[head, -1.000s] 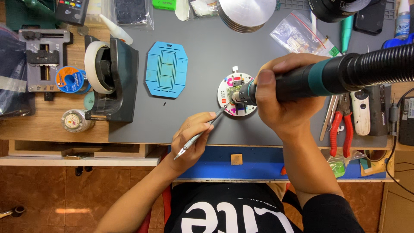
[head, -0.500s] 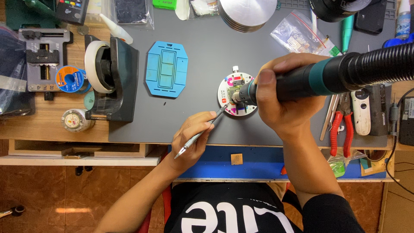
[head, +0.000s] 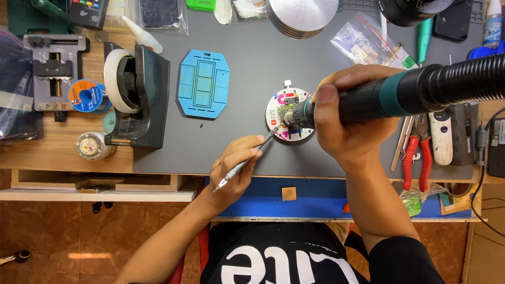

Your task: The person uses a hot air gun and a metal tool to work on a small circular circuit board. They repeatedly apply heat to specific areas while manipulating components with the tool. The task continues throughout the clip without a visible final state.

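Right hand (head: 352, 126) wrapped around hot-air wand (head: 368, 100), left hand (head: 236, 168) pinching tweezers (head: 247, 162) mid-shaft; board (head: 288, 113) beyond tips probably fragile, edge-held.

A grey work mat (head: 252, 137) carries a light-blue panel (head: 203, 84) lined with darker rectangles at left and a white round holder (head: 286, 114) with pink, yellow and green bits at centre. The tool (head: 379, 99) at right is black with a teal band and a ribbed black hose (head: 468, 79). Red-handled pliers (head: 418, 152) lie far right; a blue strip (head: 310, 197) edges the near side.
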